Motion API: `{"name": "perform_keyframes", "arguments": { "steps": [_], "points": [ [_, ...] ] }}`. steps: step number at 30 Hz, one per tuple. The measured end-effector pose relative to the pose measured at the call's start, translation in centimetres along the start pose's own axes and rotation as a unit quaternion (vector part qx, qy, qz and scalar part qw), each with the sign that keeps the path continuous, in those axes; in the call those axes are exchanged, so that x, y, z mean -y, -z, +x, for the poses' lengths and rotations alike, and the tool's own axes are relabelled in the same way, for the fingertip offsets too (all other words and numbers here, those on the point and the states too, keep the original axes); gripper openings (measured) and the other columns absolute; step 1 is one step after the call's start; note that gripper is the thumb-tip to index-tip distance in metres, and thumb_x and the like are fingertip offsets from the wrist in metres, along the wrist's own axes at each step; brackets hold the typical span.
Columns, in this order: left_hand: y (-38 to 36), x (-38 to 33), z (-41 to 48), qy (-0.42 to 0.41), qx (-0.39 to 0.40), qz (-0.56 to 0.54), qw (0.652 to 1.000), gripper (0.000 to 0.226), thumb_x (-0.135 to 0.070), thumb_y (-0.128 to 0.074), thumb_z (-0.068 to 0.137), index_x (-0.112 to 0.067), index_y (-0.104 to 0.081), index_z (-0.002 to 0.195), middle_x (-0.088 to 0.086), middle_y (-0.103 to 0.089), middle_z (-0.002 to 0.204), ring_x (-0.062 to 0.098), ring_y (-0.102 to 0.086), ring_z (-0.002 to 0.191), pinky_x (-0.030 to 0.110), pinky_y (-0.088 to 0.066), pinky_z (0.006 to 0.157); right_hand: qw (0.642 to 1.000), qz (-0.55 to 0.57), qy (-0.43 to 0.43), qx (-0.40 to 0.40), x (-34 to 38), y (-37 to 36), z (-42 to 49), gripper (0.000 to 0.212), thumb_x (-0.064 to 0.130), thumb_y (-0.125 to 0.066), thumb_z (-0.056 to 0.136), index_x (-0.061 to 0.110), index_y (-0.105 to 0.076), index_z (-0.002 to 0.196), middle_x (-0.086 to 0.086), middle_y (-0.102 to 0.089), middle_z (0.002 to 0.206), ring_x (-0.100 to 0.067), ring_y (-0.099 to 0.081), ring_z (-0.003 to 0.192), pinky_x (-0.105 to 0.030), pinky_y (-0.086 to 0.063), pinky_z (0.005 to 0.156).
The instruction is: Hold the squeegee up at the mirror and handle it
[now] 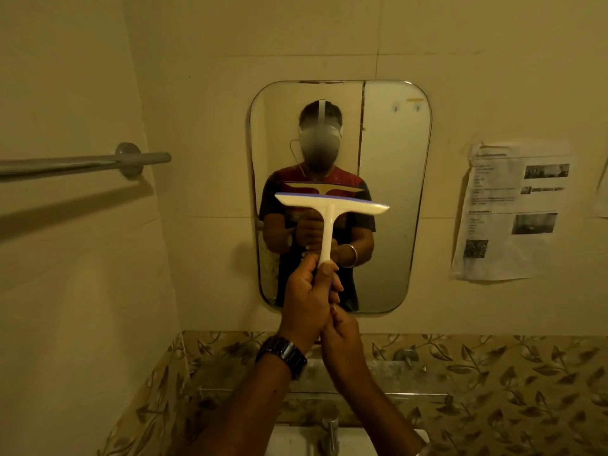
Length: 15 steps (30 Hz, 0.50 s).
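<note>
Hands are both gripping the squeegee (330, 205) handle, left hand (307, 304) above right hand (342, 337), blade hovering before the mirror (391, 192), wiping seemingly unstarted.

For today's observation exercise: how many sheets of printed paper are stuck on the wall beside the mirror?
2. One printed sheet with text and photos hangs right of the mirror; a second paper is cut off by the right edge of the picture. More may lie outside the view.
</note>
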State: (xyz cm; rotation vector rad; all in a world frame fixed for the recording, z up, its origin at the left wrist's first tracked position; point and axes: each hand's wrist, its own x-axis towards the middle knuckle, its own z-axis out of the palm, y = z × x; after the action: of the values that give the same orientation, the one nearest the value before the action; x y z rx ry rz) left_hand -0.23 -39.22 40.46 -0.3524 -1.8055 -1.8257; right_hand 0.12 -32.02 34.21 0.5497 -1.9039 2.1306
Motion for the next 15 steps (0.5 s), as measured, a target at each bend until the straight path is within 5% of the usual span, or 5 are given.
{"name": "perform_keyframes", "arguments": {
  "steps": [6, 15],
  "points": [
    [-1.1, -2.7, 3.1, -0.038, -0.019, -0.012, 0.999, 0.021, -0.031, -0.048, 0.108, -0.018, -0.065, 0.106, 0.006, -0.063, 0.078, 0.017, -0.057, 0.062, 0.029, -0.053, 0.059, 0.999, 0.004, 0.044, 0.003, 2.1, 0.3, 3.8, 0.029, 0.023, -0.046, 0.109, 0.008, -0.068, 0.097, -0.019, -0.069, 0.087, -0.041, -0.067, 0.079, -0.049, -0.058, 0.066],
    [-1.4, -5.9, 6.1, -0.063, -0.009, -0.025, 0.998, 0.026, -0.027, -0.049, 0.108, -0.008, -0.064, 0.117, 0.005, -0.069, 0.087, 0.014, -0.063, 0.071, 0.029, -0.055, 0.066, 0.997, -0.001, 0.075, 0.027, 6.5, 0.6, 6.4, 0.028, 0.026, -0.046, 0.11, 0.018, -0.066, 0.091, 0.002, -0.069, 0.074, -0.015, -0.065, 0.067, -0.037, -0.058, 0.064]
  ]
}}
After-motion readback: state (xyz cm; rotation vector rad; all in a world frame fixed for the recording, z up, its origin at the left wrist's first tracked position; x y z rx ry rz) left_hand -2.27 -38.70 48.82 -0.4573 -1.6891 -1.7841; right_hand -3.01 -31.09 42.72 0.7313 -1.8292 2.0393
